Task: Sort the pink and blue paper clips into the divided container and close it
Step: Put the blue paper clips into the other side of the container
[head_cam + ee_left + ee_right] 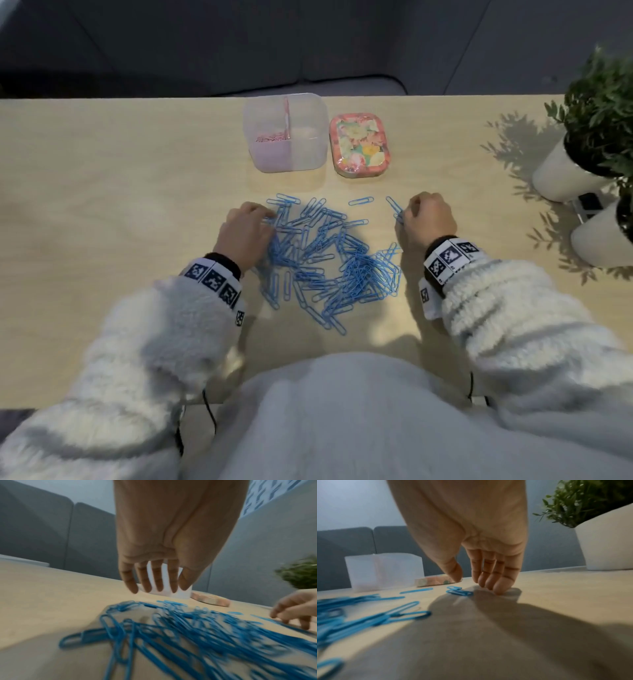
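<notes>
blue clips (329, 260) between both hands' fingers (265, 214)

Both forearms reach forward from 6 o'clock in fluffy white sleeves (164, 329), each wrist wearing a band (214, 277) of black-and-white markers; the left hand (245, 233) sits palm down toward 10 o'clock, its 4 fingers (145, 580) straight, slightly spread and pointing down beside the thumb; the right hand (428, 219) sits toward 2 o'clock, back up, its fingers (500, 586) together with tips on the surface, thumb apart at 9 o'clock of them; neither hand holds anything.
</notes>
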The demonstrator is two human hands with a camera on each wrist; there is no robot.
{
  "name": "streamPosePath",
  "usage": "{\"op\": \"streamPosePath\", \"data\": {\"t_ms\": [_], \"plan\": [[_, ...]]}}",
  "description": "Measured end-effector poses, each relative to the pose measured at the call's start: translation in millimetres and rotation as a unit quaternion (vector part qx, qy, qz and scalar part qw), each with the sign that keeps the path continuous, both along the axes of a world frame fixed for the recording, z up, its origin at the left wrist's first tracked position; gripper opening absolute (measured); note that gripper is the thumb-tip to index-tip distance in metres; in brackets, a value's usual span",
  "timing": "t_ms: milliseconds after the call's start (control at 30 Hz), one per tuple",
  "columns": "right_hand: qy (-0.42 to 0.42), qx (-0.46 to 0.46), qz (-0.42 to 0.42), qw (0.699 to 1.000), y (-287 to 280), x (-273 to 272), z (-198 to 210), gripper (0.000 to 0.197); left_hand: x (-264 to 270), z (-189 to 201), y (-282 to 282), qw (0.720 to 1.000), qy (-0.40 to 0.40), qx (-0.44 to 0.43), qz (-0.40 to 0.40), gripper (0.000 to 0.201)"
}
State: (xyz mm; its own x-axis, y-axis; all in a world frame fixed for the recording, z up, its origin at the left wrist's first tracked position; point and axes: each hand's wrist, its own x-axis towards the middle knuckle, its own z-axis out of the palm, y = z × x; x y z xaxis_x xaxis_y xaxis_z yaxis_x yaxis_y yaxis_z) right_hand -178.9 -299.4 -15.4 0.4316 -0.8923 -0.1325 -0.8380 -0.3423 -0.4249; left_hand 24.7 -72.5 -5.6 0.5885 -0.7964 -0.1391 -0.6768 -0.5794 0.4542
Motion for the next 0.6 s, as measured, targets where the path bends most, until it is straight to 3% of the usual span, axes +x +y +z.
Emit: {"op": "streamPosePath", "data": {"t_ms": [67,133,333,467,600], "plan": [[0.017,0.006,0.031,0.999,-3,15,-1,0.029,15,-2,-12,0.996,-0.01,0.05,0.074,0.036],[0.02,0.003,0.076,0.997,2,32,-1,0.029,21,-4,-28,0.995,-0.005,0.059,0.08,0.039],[0.017,0.03,0.2,0.979,34,67,-2,0.038,5,-18,-60,0.985,-0.066,0.121,-0.1,0.046],[0.05,0.04,0.299,0.952,56,77,-7,0.056,-2,-23,-58,0.984,-0.087,0.104,-0.119,0.039],[0.004,0.075,0.291,0.954,65,77,-7,0.045,-11,-20,-66,0.986,-0.079,0.071,-0.127,0.028]]}}
